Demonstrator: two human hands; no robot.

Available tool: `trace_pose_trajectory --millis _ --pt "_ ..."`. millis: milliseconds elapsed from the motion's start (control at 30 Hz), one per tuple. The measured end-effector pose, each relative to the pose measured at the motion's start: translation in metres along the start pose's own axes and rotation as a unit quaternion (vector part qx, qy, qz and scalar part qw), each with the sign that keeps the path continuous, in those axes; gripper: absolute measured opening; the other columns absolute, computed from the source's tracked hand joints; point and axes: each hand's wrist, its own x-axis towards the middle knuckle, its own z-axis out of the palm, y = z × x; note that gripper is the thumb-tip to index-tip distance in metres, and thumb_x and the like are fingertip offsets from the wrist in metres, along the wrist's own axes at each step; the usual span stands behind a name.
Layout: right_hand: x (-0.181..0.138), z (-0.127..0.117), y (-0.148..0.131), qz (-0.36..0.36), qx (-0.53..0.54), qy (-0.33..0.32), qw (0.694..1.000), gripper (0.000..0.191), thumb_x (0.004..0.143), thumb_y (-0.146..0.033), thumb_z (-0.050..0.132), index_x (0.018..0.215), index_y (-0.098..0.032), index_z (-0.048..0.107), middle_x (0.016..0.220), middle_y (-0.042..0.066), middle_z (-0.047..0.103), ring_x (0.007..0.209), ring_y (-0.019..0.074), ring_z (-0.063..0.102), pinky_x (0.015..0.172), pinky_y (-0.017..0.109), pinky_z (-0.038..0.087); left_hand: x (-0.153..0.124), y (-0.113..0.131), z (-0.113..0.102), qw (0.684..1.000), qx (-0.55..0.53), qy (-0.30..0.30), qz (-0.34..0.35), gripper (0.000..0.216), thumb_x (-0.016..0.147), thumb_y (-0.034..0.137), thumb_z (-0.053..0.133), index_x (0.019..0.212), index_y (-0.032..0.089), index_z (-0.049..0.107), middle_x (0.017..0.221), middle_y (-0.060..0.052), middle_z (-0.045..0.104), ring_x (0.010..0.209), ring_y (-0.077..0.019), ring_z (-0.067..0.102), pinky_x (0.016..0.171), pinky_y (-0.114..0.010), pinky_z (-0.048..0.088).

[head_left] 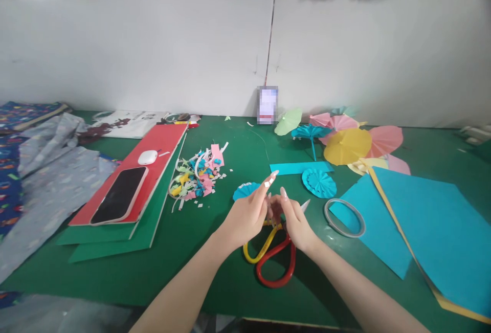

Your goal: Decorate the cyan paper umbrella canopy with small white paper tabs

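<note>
My left hand point(247, 218) and my right hand point(297, 223) meet fingertip to fingertip over the middle of the green table point(215, 266). The left thumb and fingers pinch a small white piece point(270, 182). My right fingers curl in against them, and what lies between is hidden. Directly under both hands lie scissors point(274, 264) with one yellow and one red handle loop; their pale blade tip pokes out to the right of my right hand. A pleated blue paper circle point(319, 182) lies just beyond my right hand, and another blue piece point(243, 190) shows behind my left hand.
A tape ring point(344, 217) and large blue sheets point(433, 220) lie at the right, with paper umbrellas point(347, 143) and a blue strip point(299, 168) behind. A heap of paper scraps point(197, 174), a phone point(119, 195) on a red board point(161, 143) and fabric point(49, 169) lie left.
</note>
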Motion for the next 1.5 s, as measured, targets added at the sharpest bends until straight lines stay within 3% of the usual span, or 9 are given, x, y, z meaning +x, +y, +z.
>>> trace_pose_trajectory --millis 167,333,500,700,833,1000,1167,1333,1500 --pt "0.004 -0.005 0.008 0.008 -0.098 0.039 0.994 0.034 0.094 -0.041 0.043 0.085 -0.013 0.06 0.066 -0.003 0.059 0.053 0.0091 0.056 0.054 0.025 0.048 0.007 -0.01 -0.012 0.993 -0.053 0.098 -0.048 0.046 0.095 0.022 0.03 0.14 0.022 0.018 0.066 0.005 0.045 0.054 -0.0103 0.047 0.054 -0.021 0.04" --pt "0.032 -0.015 0.006 0.005 -0.241 0.078 0.968 0.025 0.09 -0.033 0.052 0.107 -0.016 0.058 0.103 0.006 0.062 0.085 0.0172 0.062 0.074 0.037 0.052 0.016 -0.044 -0.025 0.975 -0.078 0.182 -0.098 0.038 0.096 0.026 0.032 0.132 0.017 0.026 0.062 0.007 0.038 0.05 -0.0093 0.041 0.051 -0.022 0.038" --pt "0.069 -0.008 -0.003 0.024 -0.346 0.004 0.938 0.03 0.089 -0.029 0.055 0.116 -0.016 0.054 0.117 0.008 0.058 0.099 0.0217 0.059 0.082 0.043 0.049 0.015 -0.064 -0.02 0.978 -0.078 0.158 -0.111 0.026 0.093 0.035 0.044 0.107 0.014 0.052 0.074 0.002 0.054 0.054 -0.0082 0.05 0.052 -0.024 0.045" --pt "0.067 0.006 0.001 0.065 -0.384 -0.058 0.919 0.03 0.089 -0.029 0.055 0.116 -0.016 0.054 0.115 0.008 0.058 0.096 0.0208 0.061 0.079 0.041 0.051 0.011 -0.066 -0.01 0.985 -0.082 0.112 -0.103 0.024 0.091 0.034 0.049 0.101 0.013 0.055 0.079 0.0 0.058 0.059 -0.0094 0.054 0.057 -0.026 0.048" --pt "0.06 0.001 -0.005 0.063 -0.375 -0.079 0.922 0.028 0.089 -0.029 0.055 0.113 -0.015 0.056 0.111 0.007 0.06 0.091 0.0195 0.062 0.076 0.039 0.052 0.011 -0.05 -0.021 0.983 -0.121 0.114 -0.084 0.026 0.093 0.029 0.044 0.114 0.015 0.048 0.066 0.005 0.049 0.052 -0.0086 0.048 0.052 -0.023 0.043" --pt "0.054 -0.014 -0.057 -0.028 -0.35 -0.075 0.933 0.023 0.089 -0.032 0.054 0.101 -0.013 0.06 0.096 0.003 0.063 0.079 0.0167 0.063 0.068 0.033 0.053 0.018 0.018 -0.067 0.974 -0.171 0.148 -0.017 0.043 0.095 0.027 0.034 0.136 0.02 0.021 0.066 0.005 0.043 0.06 -0.0111 0.047 0.06 -0.024 0.043" --pt "0.039 -0.025 -0.117 -0.099 -0.313 -0.048 0.943 0.026 0.081 -0.031 0.061 0.06 -0.015 0.058 0.05 -0.007 0.043 0.044 0.0063 0.037 0.042 0.02 0.031 0.035 0.079 -0.103 0.977 -0.209 0.03 0.024 0.05 0.095 0.028 0.035 0.141 0.03 0.014 0.069 0.005 0.046 0.052 -0.0088 0.046 0.051 -0.02 0.042" --pt "0.031 -0.036 -0.132 -0.1 -0.268 -0.039 0.957 0.03 0.075 -0.028 0.063 0.052 -0.019 0.047 0.051 -0.009 0.024 0.048 0.0079 0.018 0.038 0.023 0.016 0.05 0.079 -0.107 0.978 -0.206 -0.032 0.018 0.053 0.095 0.026 0.034 0.142 0.034 0.01 0.069 0.006 0.044 0.053 -0.0089 0.042 0.051 -0.02 0.04" --pt "0.036 -0.042 -0.124 -0.093 -0.239 -0.081 0.963 0.039 0.084 -0.033 0.053 0.051 -0.021 0.035 0.054 -0.007 0.021 0.049 0.0096 0.019 0.04 0.024 0.017 0.054 0.068 -0.104 0.983 -0.164 0.055 0.068 0.043 0.095 0.024 0.038 0.136 0.03 0.027 0.072 0.005 0.049 0.071 -0.0106 0.05 0.08 -0.027 0.044"
